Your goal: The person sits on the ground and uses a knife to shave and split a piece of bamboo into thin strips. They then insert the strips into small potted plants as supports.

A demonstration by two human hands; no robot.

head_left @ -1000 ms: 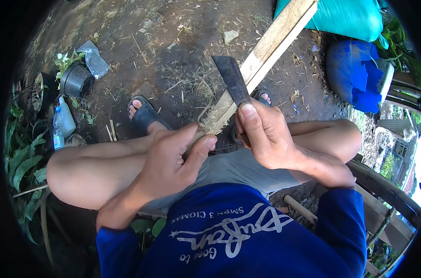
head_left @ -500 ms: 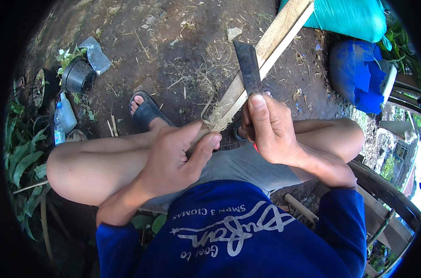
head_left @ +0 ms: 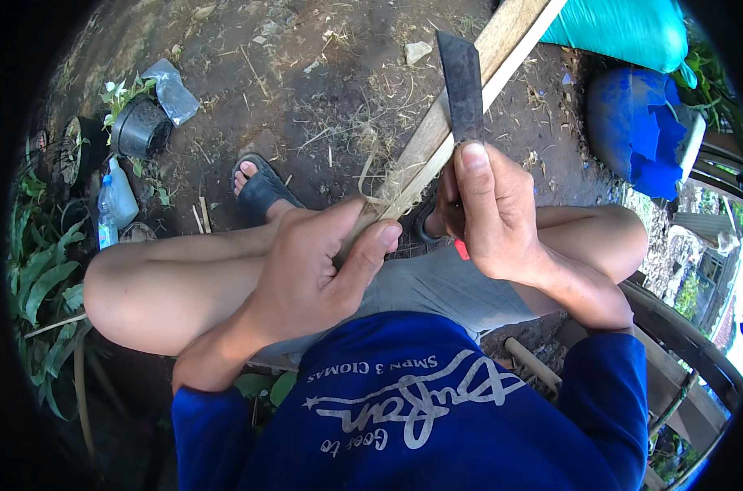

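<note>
The stick (head_left: 511,37) runs from the left hand (head_left: 310,258) out toward the far right, over the gap between the person's legs, and passes out of view at the far edge. The left hand is clamped on its near end, with the thumb on the right side and the fingers on the left. The right hand (head_left: 500,209) is just right of the stick, a little farther out than the left hand and apart from it. It is closed round the grip of the knife (head_left: 461,86), the thumb laid toward the base of the blade. The blade points away to the far side, leaning slightly left, and overlaps the stick in view; whether it touches the wood I cannot tell.

The stick is long, straight and narrow, with flat faces. Its upper face is light brown with darker grey-brown patches, and the right-hand face is paler, almost cream. Thin curled shavings (head_left: 394,193) cling to it just beyond the left hand, and one strand loops off on the left. The blade is dark, flat and broad, with a slanted far end. Something red (head_left: 461,249) shows beside the right hand, on its near left side, mostly hidden. Bits of fibre and straw are scattered over the ground (head_left: 306,90) beyond.
</note>
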